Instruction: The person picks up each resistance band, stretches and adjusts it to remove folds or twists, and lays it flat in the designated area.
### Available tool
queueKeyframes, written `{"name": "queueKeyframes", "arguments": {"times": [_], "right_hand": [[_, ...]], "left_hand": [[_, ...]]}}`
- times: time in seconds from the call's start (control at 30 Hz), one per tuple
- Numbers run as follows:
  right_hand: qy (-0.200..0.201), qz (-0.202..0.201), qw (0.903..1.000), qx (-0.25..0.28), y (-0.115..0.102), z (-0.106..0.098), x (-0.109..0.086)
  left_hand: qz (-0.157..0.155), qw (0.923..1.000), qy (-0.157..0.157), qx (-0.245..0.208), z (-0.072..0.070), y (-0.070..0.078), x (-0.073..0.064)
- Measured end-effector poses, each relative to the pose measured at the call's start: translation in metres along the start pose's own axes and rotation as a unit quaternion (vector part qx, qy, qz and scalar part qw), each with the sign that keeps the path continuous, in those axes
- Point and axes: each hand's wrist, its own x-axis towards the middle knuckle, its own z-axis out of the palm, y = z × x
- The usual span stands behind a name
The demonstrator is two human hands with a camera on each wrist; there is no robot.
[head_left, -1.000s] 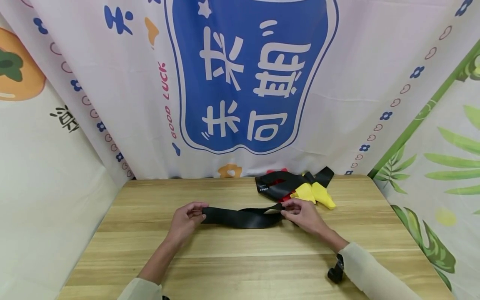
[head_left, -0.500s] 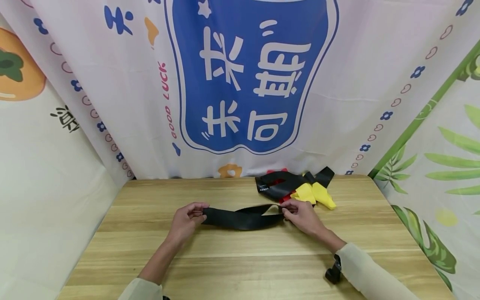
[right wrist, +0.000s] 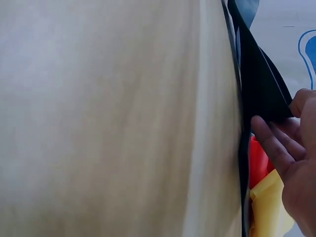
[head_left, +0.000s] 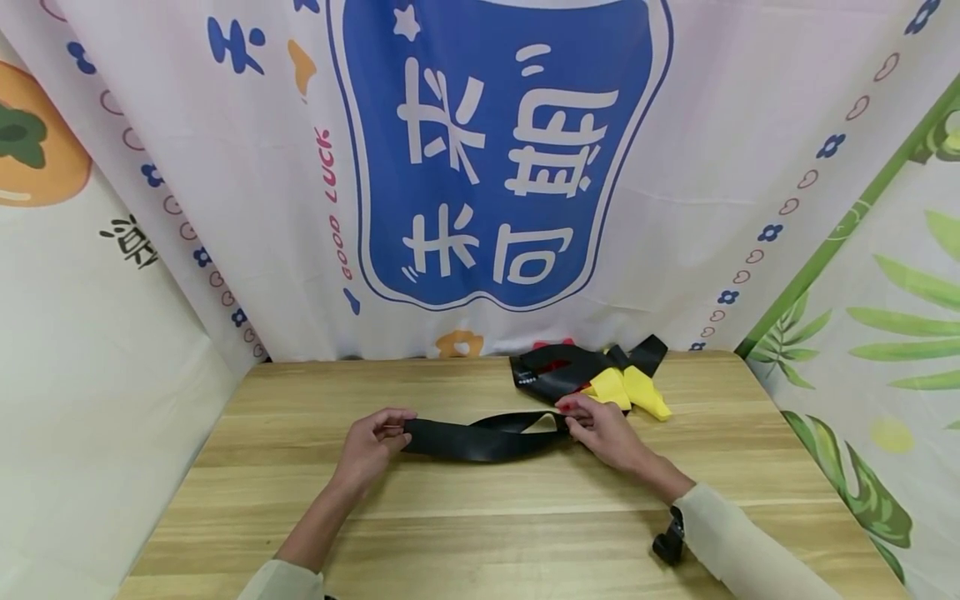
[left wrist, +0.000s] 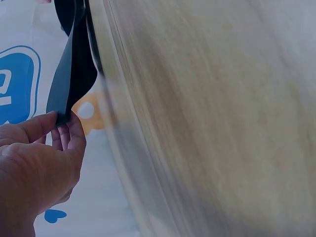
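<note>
A wide black resistance band (head_left: 480, 442) is stretched loosely between the two hands, low over the table. It looks like a flat loop, with a gap between its strands near the right end. At its left end, my left hand (head_left: 371, 446) pinches it between thumb and fingers. In the left wrist view the band (left wrist: 66, 74) hangs partly twisted from those fingertips. My right hand (head_left: 607, 429) pinches the other end. The right wrist view has that end of the band (right wrist: 264, 89) between the thumb and fingers (right wrist: 271, 145).
Behind the right hand lies a pile with another black band (head_left: 562, 375), a yellow band (head_left: 637, 392) and red pieces partly hidden. The wooden table (head_left: 465, 542) meets a printed curtain (head_left: 300, 208) at its back edge. A black strap (head_left: 667, 542) hangs from the right wrist.
The gap between the band's strands near the right hand has widened. The right hand's fingers have shifted slightly on that end. The left hand stays nearly in place.
</note>
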Motion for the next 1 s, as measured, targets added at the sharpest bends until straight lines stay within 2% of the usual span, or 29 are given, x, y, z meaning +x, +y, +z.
{"name": "queueKeyframes", "arguments": {"times": [0.23, 0.53, 0.73, 1.0], "right_hand": [[-0.027, -0.034, 0.9991, 0.006, 0.003, -0.006, 0.001], [-0.053, -0.032, 0.9977, -0.028, 0.003, -0.012, 0.002], [-0.062, 0.003, 0.9979, 0.017, 0.001, -0.016, 0.003], [-0.075, 0.085, 0.9909, 0.072, 0.001, -0.022, 0.002]], "left_hand": [[-0.010, 0.9999, 0.007, 0.005, 0.000, 0.001, 0.000], [-0.007, 0.9999, 0.008, 0.009, -0.002, 0.002, -0.001], [-0.002, 1.0000, 0.006, 0.006, -0.002, 0.003, 0.001], [-0.005, 0.9999, 0.000, 0.016, -0.005, 0.002, 0.003]]}}
